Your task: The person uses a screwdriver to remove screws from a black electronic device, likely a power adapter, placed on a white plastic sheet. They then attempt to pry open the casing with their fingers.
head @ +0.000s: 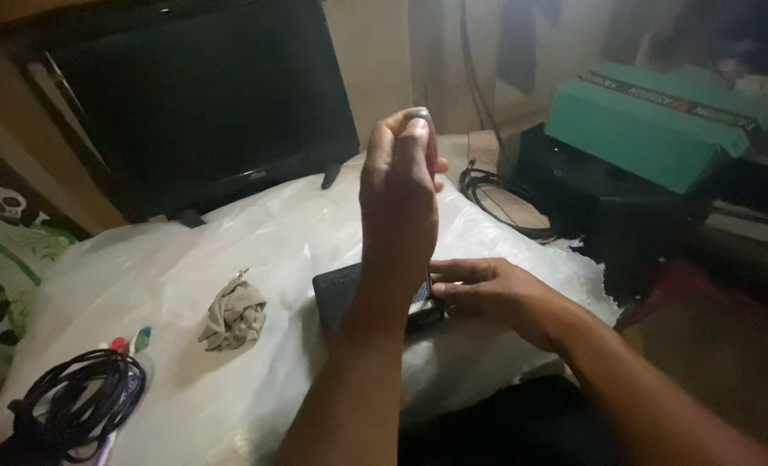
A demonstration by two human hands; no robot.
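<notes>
The left hand [399, 194] is raised upright over the middle of the bench [229, 406], its fingers curled tight around a thin tool whose shaft runs down behind the wrist; the handle is mostly hidden in the fist. The right hand [487, 292] lies low, fingers pressed against the edge of a small dark flat device [343, 292] that rests on the white plastic sheet [254, 233] covering the bench. The left forearm hides much of the device. A crumpled grey cloth [233, 315] lies just left of it, a coiled black cable [78, 401] farther left. Behind stand a dark screen [194, 95], another cable coil [500, 198] and a green box [651, 121].
</notes>
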